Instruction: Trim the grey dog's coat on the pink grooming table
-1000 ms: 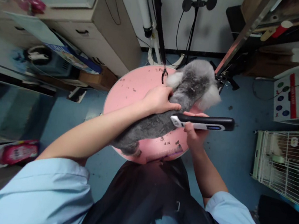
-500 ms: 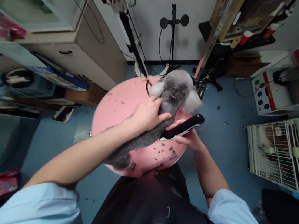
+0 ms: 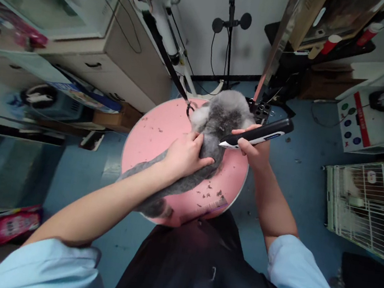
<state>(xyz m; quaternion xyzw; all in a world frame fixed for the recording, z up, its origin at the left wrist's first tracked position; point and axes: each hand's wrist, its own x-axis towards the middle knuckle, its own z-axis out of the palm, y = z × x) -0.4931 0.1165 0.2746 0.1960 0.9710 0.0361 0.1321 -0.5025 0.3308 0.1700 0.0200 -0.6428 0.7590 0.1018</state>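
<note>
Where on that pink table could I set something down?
Perhaps the left of the pink table, between its rim and the dog, despite a few hair clippings. It's crowded around the dog's head, left hand, right hand and clipper.

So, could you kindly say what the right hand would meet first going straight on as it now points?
The right hand, clipper leading, would most likely meet the dog's grey neck first; whether the tip touches it is unclear.

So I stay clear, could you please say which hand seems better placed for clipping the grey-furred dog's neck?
Probably the right hand: it holds the slim black-and-white clipper, tip at the neck, while the left hand rests on the dog.
</note>
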